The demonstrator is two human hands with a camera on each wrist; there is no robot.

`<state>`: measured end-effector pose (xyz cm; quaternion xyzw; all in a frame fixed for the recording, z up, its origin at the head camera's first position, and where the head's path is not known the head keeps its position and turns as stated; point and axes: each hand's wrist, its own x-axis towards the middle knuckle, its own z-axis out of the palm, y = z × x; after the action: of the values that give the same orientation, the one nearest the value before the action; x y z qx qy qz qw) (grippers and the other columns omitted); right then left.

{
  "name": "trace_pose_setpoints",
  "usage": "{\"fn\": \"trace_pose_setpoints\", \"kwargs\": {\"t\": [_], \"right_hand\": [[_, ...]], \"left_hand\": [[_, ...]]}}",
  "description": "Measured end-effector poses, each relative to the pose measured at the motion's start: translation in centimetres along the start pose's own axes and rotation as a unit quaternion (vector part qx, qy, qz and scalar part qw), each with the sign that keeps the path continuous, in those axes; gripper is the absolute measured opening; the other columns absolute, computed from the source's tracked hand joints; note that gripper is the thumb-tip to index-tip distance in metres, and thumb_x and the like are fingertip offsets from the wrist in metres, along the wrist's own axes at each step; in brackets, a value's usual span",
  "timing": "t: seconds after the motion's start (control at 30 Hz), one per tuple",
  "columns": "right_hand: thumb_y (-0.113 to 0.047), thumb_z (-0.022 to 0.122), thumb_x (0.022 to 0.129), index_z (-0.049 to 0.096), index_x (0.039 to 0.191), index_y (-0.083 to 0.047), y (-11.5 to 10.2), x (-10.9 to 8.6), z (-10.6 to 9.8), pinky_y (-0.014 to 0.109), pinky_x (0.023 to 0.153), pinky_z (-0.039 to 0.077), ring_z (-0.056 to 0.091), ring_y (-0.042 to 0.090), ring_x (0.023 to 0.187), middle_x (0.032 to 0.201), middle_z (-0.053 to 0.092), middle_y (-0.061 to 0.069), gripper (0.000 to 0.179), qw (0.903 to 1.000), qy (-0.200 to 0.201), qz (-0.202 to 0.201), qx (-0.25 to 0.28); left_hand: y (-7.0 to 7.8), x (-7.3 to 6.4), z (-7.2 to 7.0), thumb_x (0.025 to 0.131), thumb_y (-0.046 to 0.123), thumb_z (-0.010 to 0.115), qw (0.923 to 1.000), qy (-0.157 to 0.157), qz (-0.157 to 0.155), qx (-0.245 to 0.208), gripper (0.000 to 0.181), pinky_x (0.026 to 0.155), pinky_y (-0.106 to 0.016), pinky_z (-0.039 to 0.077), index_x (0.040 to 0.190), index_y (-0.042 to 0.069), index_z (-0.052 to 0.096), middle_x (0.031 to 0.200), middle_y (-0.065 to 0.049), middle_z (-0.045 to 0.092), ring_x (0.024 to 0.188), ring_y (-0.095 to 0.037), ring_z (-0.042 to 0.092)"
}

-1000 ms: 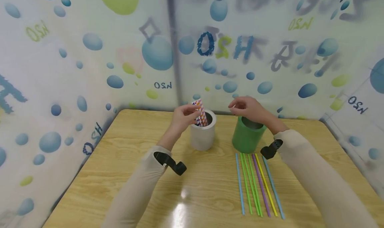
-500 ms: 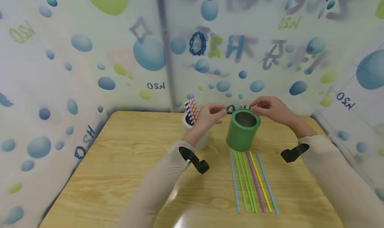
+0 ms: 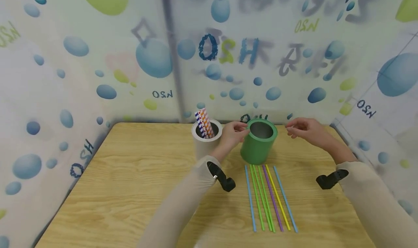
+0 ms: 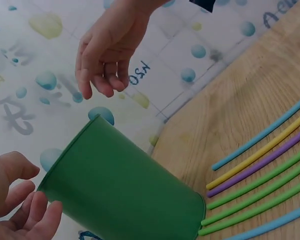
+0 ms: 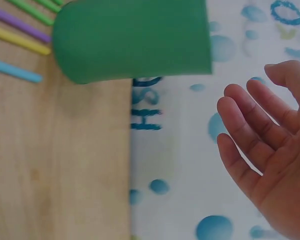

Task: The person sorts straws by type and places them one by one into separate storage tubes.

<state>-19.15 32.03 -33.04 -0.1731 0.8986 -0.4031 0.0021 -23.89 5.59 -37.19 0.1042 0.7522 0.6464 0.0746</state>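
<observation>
Beside the left rim of an upright green cup (image 3: 256,150), my left hand (image 3: 233,133) has its fingers loosely bent and holds nothing; in the left wrist view its fingertips are close to the rim, and I cannot tell whether they touch. My right hand (image 3: 308,131) hovers right of the cup, apart from it, its fingers relaxed and nothing in them, as the right wrist view (image 5: 270,135) confirms. A white cup (image 3: 200,148), partly behind my left hand, holds several patterned paper straws (image 3: 204,123). No straws show inside the green cup's opening.
In front of the green cup, several thin plastic-looking sticks lie side by side on the wooden table (image 3: 130,190): blue (image 3: 250,197), green, purple (image 3: 273,197) and yellow. A patterned wall (image 3: 156,103) stands behind the table's back edge.
My left hand has left the paper straws at the white cup and moved right to the green cup. My right hand has moved from over the green cup to its right. The head view has turned rightward.
</observation>
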Motion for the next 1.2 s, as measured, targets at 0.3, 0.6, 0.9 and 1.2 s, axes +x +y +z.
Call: {"fn": "trace_pose_setpoints", "kwargs": {"t": [0.3, 0.6, 0.9, 1.2], "right_hand": [[-0.014, 0.052, 0.094, 0.056, 0.111, 0.006, 3.4, -1.8, 3.0, 0.027, 0.069, 0.053, 0.062, 0.015, 0.074, 0.089, 0.062, 0.014, 0.027, 0.9975, -0.018, 0.038, 0.056], [-0.016, 0.051, 0.094, 0.052, 0.114, 0.012, 5.4, -3.4, 5.9, 0.043, 0.071, 0.053, 0.061, 0.032, 0.080, 0.092, 0.060, 0.023, 0.034, 0.9911, -0.044, 0.084, 0.093], [-0.013, 0.053, 0.092, 0.053, 0.112, 0.013, 6.6, -4.4, 7.6, 0.033, 0.065, 0.054, 0.062, 0.024, 0.075, 0.087, 0.062, 0.018, 0.033, 0.9833, -0.058, 0.135, 0.108], [-0.014, 0.061, 0.087, 0.056, 0.107, 0.011, 7.0, -4.8, 9.0, 0.031, 0.056, 0.053, 0.058, 0.019, 0.066, 0.077, 0.061, 0.010, 0.033, 0.9732, -0.055, 0.196, 0.108]], "left_hand": [[-0.8, 0.2, 0.2, 0.082, 0.010, 0.068, 0.9999, -0.002, -0.005, -0.010, 0.025, 0.062, -0.026, 0.054, 0.106, 0.005, 0.065, 0.091, -0.006, 0.059, 0.078, -0.016, 0.059], [-1.1, 0.5, 0.7, 0.081, 0.007, 0.068, 0.9993, 0.008, -0.010, -0.034, 0.024, 0.064, -0.034, 0.056, 0.105, 0.004, 0.064, 0.084, -0.005, 0.058, 0.066, -0.013, 0.057], [-1.0, 0.5, 0.7, 0.080, 0.005, 0.068, 0.9986, 0.017, -0.017, -0.046, 0.024, 0.058, -0.025, 0.054, 0.103, 0.004, 0.064, 0.083, -0.005, 0.057, 0.065, -0.013, 0.057], [-1.1, 0.6, 0.7, 0.079, 0.003, 0.069, 0.9982, 0.020, -0.027, -0.050, 0.024, 0.059, -0.025, 0.054, 0.103, 0.004, 0.064, 0.083, -0.005, 0.057, 0.068, -0.014, 0.057]]}}
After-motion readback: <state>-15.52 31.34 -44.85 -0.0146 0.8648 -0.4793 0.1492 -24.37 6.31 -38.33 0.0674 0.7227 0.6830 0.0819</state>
